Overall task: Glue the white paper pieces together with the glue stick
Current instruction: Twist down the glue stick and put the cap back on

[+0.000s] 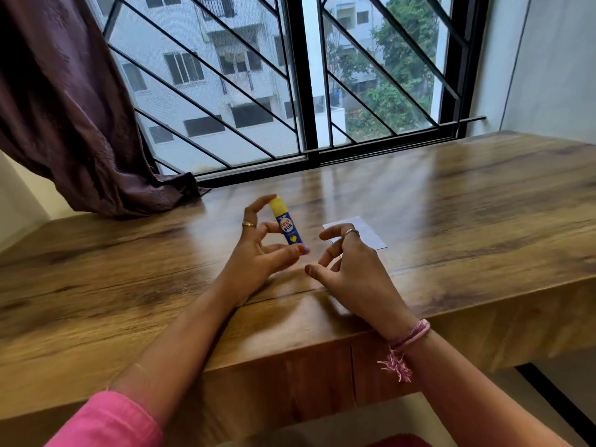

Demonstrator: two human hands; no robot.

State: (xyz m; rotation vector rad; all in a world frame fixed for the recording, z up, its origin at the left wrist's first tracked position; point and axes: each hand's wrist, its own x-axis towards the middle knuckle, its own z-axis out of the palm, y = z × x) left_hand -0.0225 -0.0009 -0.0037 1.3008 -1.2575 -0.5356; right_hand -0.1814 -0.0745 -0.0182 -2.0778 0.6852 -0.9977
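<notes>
Far left, a dark purple curtain (74, 117) hangs down and its hem bunches up on the far left corner of the brown wood-grain table (451, 221). Behind it is a big window with a black diagonal metal grille (225, 91), with grey apartment blocks and some green trees outside.

Near left you can see a pink sleeve (109, 421) on the left arm, which reaches out over the table. The left hand (258, 253) holds the blue glue stick with a yellow cap (288, 225) pinched lengthwise: a fingertip sits on the top of the yellow cap and the thumb is under the blue bottom end. The stick stands nearly upright, cap end leaning slightly to the left and far, lifted a bit off the table. The other fingers are spread loose, and one has a gold ring (249, 224) on it.

Just right of that, the right hand (351, 266) hovers near the stick with fingers loosely curled and apart, holding nothing. It wears a silver ring (351, 232) on one finger and a pink thread bracelet (409, 340) with a frayed tassel at the wrist.

The white rectangular paper piece (364, 233) lies flat on the table just beyond the right hand, partly hidden by its fingers. I can't tell if it's one sheet or more stacked.

Far right is a plain pale wall (554, 66).
</notes>
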